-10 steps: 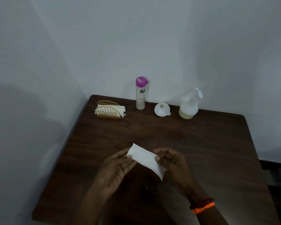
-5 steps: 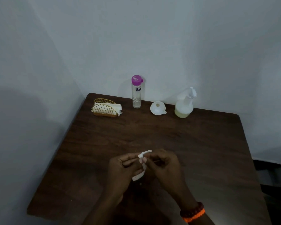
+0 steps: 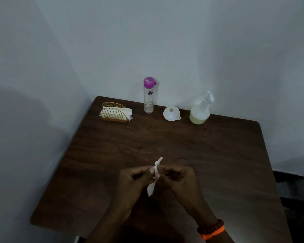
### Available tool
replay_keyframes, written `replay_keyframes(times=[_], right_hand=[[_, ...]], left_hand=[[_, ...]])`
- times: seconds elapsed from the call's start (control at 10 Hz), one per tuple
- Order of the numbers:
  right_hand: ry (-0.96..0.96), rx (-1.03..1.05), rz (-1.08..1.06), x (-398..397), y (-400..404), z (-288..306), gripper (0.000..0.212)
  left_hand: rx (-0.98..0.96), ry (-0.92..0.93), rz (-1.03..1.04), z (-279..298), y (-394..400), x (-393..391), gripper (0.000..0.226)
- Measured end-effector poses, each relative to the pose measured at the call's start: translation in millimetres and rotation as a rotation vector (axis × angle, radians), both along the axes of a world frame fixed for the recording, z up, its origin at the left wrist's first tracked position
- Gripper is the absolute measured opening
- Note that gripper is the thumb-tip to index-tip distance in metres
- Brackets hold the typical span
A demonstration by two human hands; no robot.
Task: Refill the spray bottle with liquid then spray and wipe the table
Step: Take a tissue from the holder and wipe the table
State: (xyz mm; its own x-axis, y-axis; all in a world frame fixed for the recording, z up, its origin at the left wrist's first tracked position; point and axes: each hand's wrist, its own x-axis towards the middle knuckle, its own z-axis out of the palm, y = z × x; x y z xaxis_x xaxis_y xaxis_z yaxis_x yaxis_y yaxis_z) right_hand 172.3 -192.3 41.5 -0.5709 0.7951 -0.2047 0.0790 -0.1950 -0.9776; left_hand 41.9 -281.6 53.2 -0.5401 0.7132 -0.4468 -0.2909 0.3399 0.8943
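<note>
Both hands [image 3: 165,179] pinch a thin, crumpled white tissue [image 3: 155,174].

Gold wire napkin holder [image 3: 114,113] at the far left, orange-and-dark beaded bracelet [image 3: 212,229] nearest.

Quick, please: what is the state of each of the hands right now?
Left hand: closed, pinching the white tissue.
Right hand: closed, pinching the same tissue from the other side.
</note>
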Motion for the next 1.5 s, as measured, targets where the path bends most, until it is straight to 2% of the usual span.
replay_keyframes(times=[0.3,0.6,0.8,0.9,1.1,1.2,1.3,1.4,1.5], right_hand=[[-0.040,0.115,0.053,-5,-2,2,0.012],[-0.064,0.115,0.092,-2,-6,4,0.013],[-0.019,0.009,0.065,1,-9,6,0.018],[0.011,-0.168,0.005,5,-1,-2,0.019],[0.043,-0.408,-0.117,16,16,-28,0.061],[0.122,-0.507,-0.210,9,15,-19,0.073],[0.247,-0.760,-0.131,2,6,-23,0.061],[0.448,-1.050,0.021,2,-14,-39,0.081],[0.371,-1.032,0.138,12,-29,-50,0.065]], left_hand=[[0.028,-0.007,0.016,-1,-5,-7,0.003],[0.024,-0.020,-0.059,-4,-10,-9,0.007],[0.019,0.012,-0.154,-4,-12,-13,0.010],[0.012,-0.011,-0.223,0,-14,-20,0.010],[0.132,-0.243,-0.194,12,-17,-30,0.018],[0.149,-0.380,-0.175,21,-14,-34,0.026],[0.066,-0.467,-0.169,17,-11,-36,0.034],[-0.040,-0.495,-0.119,2,-12,-39,0.044],[-0.173,-0.426,-0.090,-17,-21,-49,0.033]])
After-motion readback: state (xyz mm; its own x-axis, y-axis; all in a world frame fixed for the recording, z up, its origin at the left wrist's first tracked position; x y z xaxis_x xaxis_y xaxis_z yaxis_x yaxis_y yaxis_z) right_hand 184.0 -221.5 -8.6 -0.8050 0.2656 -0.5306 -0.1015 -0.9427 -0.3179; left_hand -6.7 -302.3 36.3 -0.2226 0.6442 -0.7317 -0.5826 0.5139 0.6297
